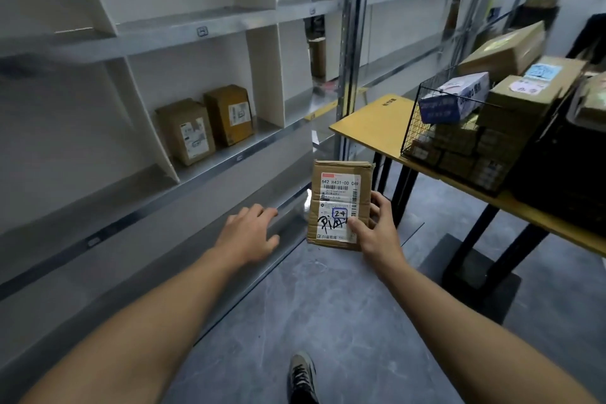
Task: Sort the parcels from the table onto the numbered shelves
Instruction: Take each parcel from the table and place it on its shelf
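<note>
The right hand (377,233) grasps a parcel (337,203) at its lower right corner, with the thumb laid across the label (339,197) and the fingers curled round the right edge. The parcel is upright in the air with its label toward the camera, over the floor (328,305) between the shelves (210,170) and the table's (370,128) left corner. The label reads "642 H431-00 049" and has a handwritten "24" in a blue frame. The left hand (251,233) is released and holds nothing. Its fingers are loosely spread at the front edge of a low shelf, and I cannot tell whether they touch it. Two boxes (185,133) stand side by side in one compartment higher up. A wire basket (423,138) packed with cartons (521,102) sits along the table's front edge. A shoe (301,374) shows below.
</note>
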### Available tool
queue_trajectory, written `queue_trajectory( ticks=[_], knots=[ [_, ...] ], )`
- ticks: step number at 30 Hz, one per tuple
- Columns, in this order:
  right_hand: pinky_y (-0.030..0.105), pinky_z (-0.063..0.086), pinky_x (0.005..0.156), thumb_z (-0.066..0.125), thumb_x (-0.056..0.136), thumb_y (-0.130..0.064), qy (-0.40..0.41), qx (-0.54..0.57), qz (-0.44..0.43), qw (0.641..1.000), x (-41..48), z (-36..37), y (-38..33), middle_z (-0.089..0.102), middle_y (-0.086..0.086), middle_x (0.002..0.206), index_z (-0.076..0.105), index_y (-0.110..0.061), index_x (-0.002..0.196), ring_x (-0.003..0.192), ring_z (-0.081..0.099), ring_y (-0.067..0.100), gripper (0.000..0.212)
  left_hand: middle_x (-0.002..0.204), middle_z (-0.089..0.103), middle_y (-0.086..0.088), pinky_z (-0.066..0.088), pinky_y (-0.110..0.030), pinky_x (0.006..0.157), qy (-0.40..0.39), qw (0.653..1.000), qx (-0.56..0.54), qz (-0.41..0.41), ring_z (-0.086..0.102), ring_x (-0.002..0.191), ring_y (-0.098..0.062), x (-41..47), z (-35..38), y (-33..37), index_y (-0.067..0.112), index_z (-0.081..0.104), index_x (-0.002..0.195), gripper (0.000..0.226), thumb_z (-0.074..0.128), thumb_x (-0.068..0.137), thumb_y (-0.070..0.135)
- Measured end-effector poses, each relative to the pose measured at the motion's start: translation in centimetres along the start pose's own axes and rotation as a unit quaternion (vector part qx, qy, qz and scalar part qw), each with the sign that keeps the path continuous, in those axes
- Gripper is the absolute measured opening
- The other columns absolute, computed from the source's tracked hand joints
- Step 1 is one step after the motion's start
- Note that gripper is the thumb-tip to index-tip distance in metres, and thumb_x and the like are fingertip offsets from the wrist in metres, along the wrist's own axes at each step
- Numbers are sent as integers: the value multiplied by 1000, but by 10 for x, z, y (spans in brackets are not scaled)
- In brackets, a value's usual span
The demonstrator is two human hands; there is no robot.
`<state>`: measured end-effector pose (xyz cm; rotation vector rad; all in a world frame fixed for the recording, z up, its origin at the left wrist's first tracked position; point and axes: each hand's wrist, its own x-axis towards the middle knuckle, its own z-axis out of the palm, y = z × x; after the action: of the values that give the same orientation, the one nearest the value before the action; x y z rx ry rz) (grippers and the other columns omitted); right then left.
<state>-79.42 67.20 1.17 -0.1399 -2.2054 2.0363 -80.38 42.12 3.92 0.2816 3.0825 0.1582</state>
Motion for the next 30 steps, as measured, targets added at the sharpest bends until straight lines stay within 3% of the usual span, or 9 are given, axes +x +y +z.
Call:
queue_trajectory(
  ticks=[3, 6, 10, 15, 21, 24, 27, 30],
  knots=[
    [37, 60, 81, 63, 96, -6, 8, -2, 10, 1000, 40, -6, 9, 54, -8, 129, 37, -34, 140, 105, 62, 8, 58, 138, 45, -1, 35, -42, 106, -2, 1000, 3, 14, 42, 126, -24, 53, 5, 2, 28, 36, 143, 56, 49, 92, 45],
    [46, 60, 87, 63, 95, -5, 18, -5, 16, 1000, 96, -11, 16, 55, -13, 124, 37, -30, 142, 106, 63, 9, 59, 137, 45, -1, 36, -41, 105, -3, 1000, 6, 22, 43, 126, -25, 116, 8, 5, 28, 37, 143, 55, 49, 92, 45],
    [52, 60, 85, 64, 95, -5, 32, -17, 23, 999, 181, -13, 20, 54, -2, 136, 38, -32, 141, 108, 63, 11, 60, 135, 47, -1, 37, -40, 104, -1, 999, 0, 35, 45, 124, -24, 199, 7, 6, 28, 38, 142, 54, 49, 92, 45],
    [40, 55, 92, 64, 95, -6, 20, -47, 2, 999, 272, -7, 13, 51, -7, 131, 36, -31, 142, 101, 58, -1, 60, 138, 46, -1, 37, -40, 105, 5, 1000, -2, 21, 44, 125, -24, 287, 2, 2, 28, 37, 144, 57, 49, 91, 47],
    [46, 53, 99, 65, 94, -6, 9, -36, 10, 999, 359, -4, 23, 53, 2, 138, 35, -26, 145, 109, 59, 5, 62, 136, 47, -2, 35, -40, 103, -2, 1000, -6, 7, 43, 124, -26, 361, 3, 2, 27, 38, 143, 56, 49, 91, 45],
    [52, 54, 97, 64, 94, -7, -6, -25, 24, 999, 404, -2, 33, 53, 0, 137, 36, -34, 142, 111, 60, 7, 62, 136, 47, -1, 34, -40, 103, -7, 1000, -4, -11, 42, 125, -26, 396, 7, -1, 27, 39, 142, 55, 49, 91, 46],
    [48, 56, 94, 63, 95, -7, -40, -25, 16, 999, 456, 4, 36, 56, -9, 129, 35, -32, 142, 106, 59, 1, 61, 136, 47, -1, 35, -40, 104, 0, 999, -4, -38, 42, 126, -26, 433, 9, -4, 27, 39, 141, 54, 49, 91, 46],
    [45, 60, 85, 64, 95, -9, -87, -26, 8, 996, 510, 14, 36, 56, -17, 125, 35, -39, 137, 109, 62, 9, 59, 137, 47, -1, 37, -39, 104, 14, 997, -11, -80, 44, 126, -26, 471, 7, -7, 27, 39, 142, 55, 48, 92, 46]
  ],
)
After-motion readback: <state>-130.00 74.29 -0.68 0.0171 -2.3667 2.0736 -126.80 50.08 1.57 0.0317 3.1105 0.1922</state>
